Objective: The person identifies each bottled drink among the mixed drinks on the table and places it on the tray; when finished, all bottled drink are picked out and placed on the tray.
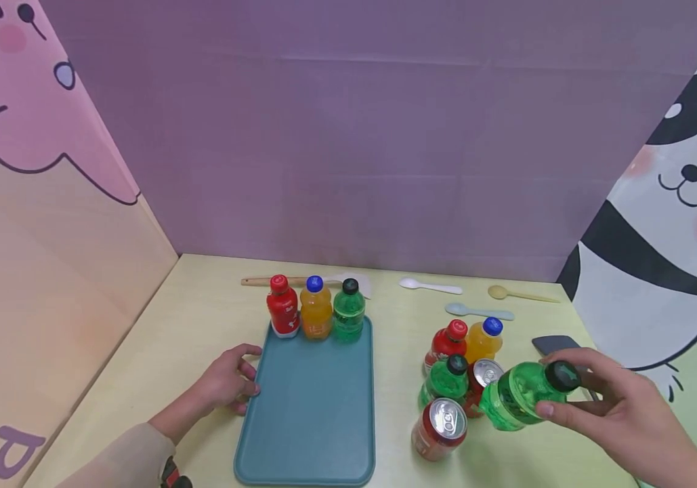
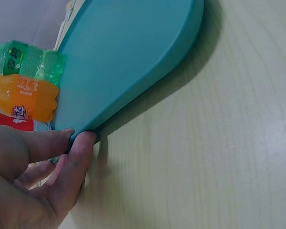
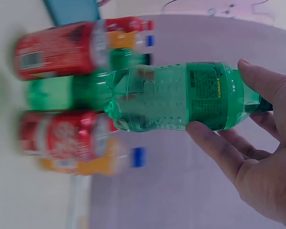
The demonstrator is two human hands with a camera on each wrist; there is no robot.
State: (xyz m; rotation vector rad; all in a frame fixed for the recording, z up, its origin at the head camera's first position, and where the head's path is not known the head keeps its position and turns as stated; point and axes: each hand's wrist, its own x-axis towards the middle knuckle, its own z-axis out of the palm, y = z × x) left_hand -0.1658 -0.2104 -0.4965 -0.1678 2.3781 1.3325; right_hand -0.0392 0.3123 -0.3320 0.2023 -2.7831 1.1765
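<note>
My right hand (image 1: 619,400) grips a green soda bottle (image 1: 520,396) with a black cap, tilted above the table's right side. In the right wrist view, thumb and fingers lie round its upper part. My left hand (image 1: 226,381) pinches the left rim of a teal tray (image 1: 314,413); the left wrist view shows thumb and forefinger at that edge. At the tray's far end a red bottle (image 1: 283,308), an orange bottle (image 1: 316,310) and a green bottle (image 1: 349,312) stand in a row.
Right of the tray cluster a green bottle (image 1: 444,381), a red bottle (image 1: 446,347), an orange bottle (image 1: 483,341) and two red cans, the front can (image 1: 439,434) nearest me. Behind lie a spatula (image 1: 287,280), a white spoon (image 1: 430,285), a grey spoon (image 1: 479,312) and a yellow spoon (image 1: 521,295).
</note>
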